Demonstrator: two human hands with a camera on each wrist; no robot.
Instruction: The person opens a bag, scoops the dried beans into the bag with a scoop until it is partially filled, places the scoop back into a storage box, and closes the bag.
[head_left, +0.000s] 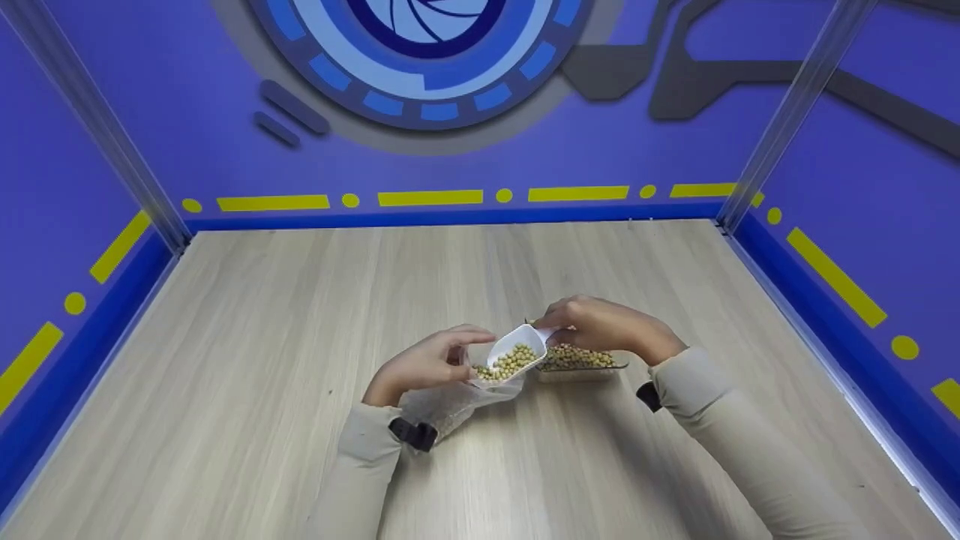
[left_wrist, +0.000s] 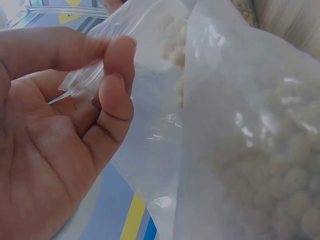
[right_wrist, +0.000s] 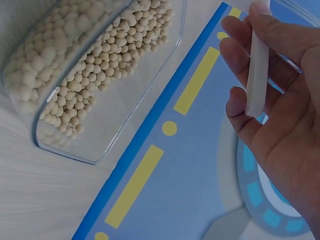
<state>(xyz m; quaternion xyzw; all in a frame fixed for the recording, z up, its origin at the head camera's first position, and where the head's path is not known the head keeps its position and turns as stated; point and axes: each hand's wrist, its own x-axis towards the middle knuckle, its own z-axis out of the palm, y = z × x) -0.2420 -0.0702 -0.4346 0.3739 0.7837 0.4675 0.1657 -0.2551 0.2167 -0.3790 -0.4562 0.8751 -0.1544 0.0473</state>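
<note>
My left hand (head_left: 429,365) pinches the rim of a clear plastic bag (head_left: 457,405) that holds pale round beans, its mouth facing right. In the left wrist view, beans (left_wrist: 280,195) fill the lower part of the bag (left_wrist: 215,100), beside my left hand (left_wrist: 65,120). My right hand (head_left: 604,324) grips the handle of a white scoop (head_left: 517,337), which is tilted at the bag's mouth with beans in it. In the right wrist view, my right hand (right_wrist: 280,75) curls round the scoop handle (right_wrist: 258,70); the scoop's bowl is out of that view.
Below my right hand, a clear rectangular container (head_left: 577,375) of beans stands on the wooden table (head_left: 300,315). The right wrist view shows the container's rim (right_wrist: 135,110) and the beans (right_wrist: 100,65) heaped to one side. Blue walls (head_left: 465,169) enclose the table's back and sides.
</note>
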